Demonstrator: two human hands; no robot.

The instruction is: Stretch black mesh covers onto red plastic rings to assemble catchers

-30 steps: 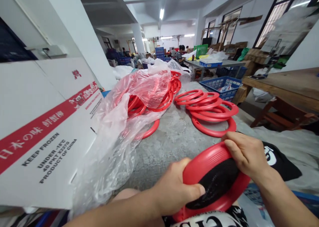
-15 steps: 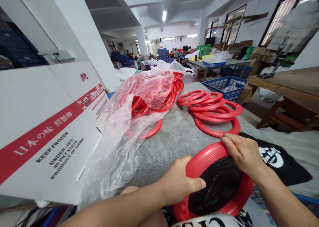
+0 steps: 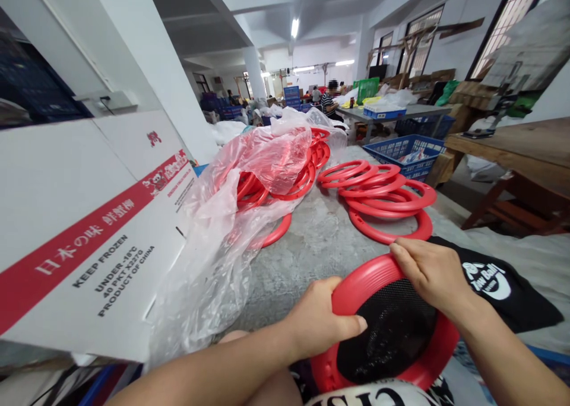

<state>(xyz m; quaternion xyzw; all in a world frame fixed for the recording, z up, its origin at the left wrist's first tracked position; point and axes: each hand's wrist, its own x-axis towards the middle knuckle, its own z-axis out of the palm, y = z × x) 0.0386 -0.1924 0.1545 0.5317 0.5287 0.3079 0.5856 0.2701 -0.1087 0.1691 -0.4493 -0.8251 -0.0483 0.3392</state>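
Note:
A red plastic ring [image 3: 356, 290] with black mesh [image 3: 387, 329] stretched across it is tilted up against my lap, low in the head view. My left hand [image 3: 323, 317] is closed round its left rim, the thumb lying over the mesh. At the upper right of the rim, my right hand [image 3: 430, 272] grips with the thumb on top; its other fingers are partly hidden. Just beyond, a loose pile of red rings [image 3: 378, 201] lies on the grey table [image 3: 307, 246]. Beside my right wrist is a black cloth bag [image 3: 512, 293] with white print.
More red rings [image 3: 253, 189] spill from a clear plastic bag [image 3: 218, 263] at the left. A white carton [image 3: 111, 216] stands at the far left. Past the table are a blue crate [image 3: 403, 154] and a wooden bench [image 3: 516, 151]. A person [image 3: 328, 103] sits further back.
My right hand has slid slightly left along the rim. The left hand keeps the same hold, and the view has shifted a little.

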